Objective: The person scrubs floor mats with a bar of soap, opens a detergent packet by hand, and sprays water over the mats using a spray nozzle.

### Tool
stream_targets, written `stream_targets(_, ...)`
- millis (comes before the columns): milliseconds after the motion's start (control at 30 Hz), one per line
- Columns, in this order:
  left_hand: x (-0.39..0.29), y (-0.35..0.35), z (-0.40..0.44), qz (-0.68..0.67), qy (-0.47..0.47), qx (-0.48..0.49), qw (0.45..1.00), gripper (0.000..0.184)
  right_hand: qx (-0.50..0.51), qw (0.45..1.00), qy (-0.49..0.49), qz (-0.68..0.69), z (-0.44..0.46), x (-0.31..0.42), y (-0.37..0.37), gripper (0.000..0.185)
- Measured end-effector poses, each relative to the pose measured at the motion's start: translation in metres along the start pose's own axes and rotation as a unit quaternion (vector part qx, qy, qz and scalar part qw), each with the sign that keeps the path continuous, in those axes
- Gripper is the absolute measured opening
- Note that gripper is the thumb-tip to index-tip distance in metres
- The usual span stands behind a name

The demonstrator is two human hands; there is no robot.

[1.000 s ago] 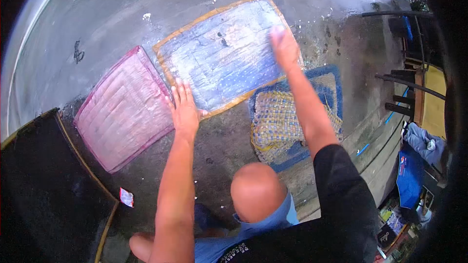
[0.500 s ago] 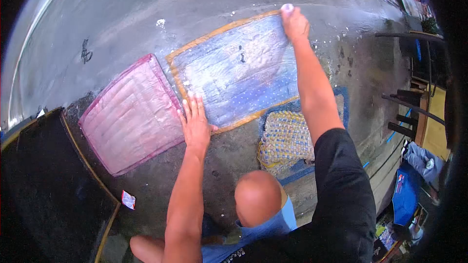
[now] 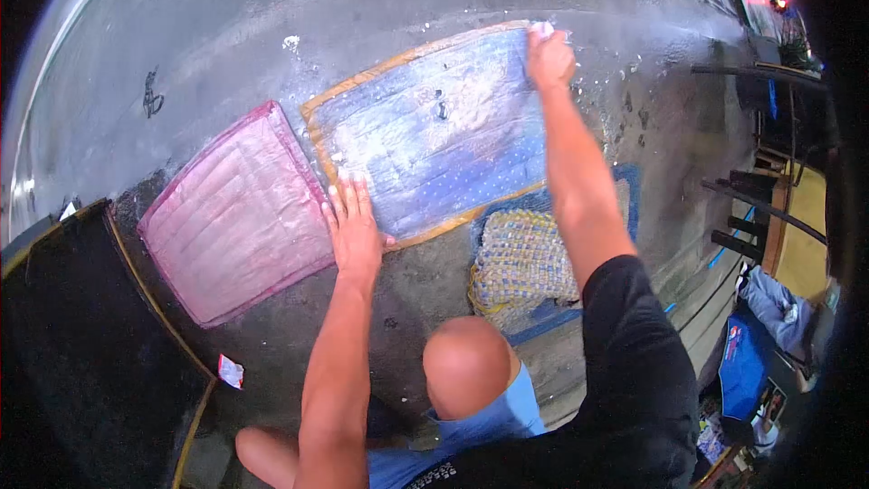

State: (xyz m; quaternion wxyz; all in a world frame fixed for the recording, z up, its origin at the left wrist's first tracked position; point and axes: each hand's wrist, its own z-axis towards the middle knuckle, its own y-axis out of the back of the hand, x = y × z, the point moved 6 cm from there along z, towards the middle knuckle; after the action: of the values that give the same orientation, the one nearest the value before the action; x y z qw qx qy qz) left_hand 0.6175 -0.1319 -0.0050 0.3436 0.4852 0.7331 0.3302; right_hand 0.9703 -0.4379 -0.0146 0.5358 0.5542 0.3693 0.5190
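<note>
Since the first picture, the right hand [image 3: 550,59] has gone up from the inside of the blue mat [image 3: 453,127] to its far right corner. The left hand [image 3: 356,231] has stayed by the near left corner.

I see the right hand with its fingers curled in around a small pale thing [image 3: 543,30]. It pokes out at the fingertips, and I cannot tell what it is. The left hand is open and flat, palm down, with its fingers spread out. It holds nothing; it just lies on the edge of the blue mat, right where the pink mat [image 3: 235,217] comes close on its left side.

I find the blue mat flat on the gray ground [image 3: 407,303], between the two hands. It has a yellow-brown edge, white dots near the bottom, white smears and a few dark spots. It looks wet and shiny. The pink mat lies flat too, with a darker pink edge.

Under the right arm I see a bumpy woven mat [image 3: 525,258], on top of another mat with a blue edge [image 3: 629,208]. The arm hides part of them both. A small wrapper [image 3: 231,370] lies on the ground near a big black sheet [image 3: 72,308] at the left. One bare knee [image 3: 471,367] shows at the bottom, next to blue cloth [image 3: 507,407].
</note>
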Motion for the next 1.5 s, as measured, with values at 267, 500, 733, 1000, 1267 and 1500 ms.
stream_targets(267,0.004,-0.003,0.000,-0.008,-0.010,0.003,1.000,0.130,-0.047,0.992,0.102,0.061,-0.108,-0.017,0.017,0.047)
stream_targets(500,-0.001,0.002,-0.001,-0.006,-0.003,0.001,1.000,0.130,-0.015,0.996,-0.085,-0.037,-0.050,-0.001,-0.021,0.058)
stream_targets(733,-0.003,0.003,0.001,-0.002,-0.003,0.003,1.000,0.130,0.024,0.974,-0.224,0.011,-0.178,-0.130,0.055,0.056)
stream_targets(1000,-0.004,0.007,0.002,0.015,0.003,0.003,1.000,0.133,-0.029,0.988,-0.032,0.146,-0.201,0.007,0.022,0.050)
stream_targets(1267,0.003,-0.002,-0.001,0.004,-0.006,-0.018,1.000,0.132,0.069,0.996,0.053,0.022,-0.117,0.048,-0.002,0.035)
stream_targets(1500,0.005,0.002,0.000,-0.006,-0.004,-0.031,1.000,0.127,0.159,0.941,0.280,0.102,-0.236,0.275,-0.028,0.053)
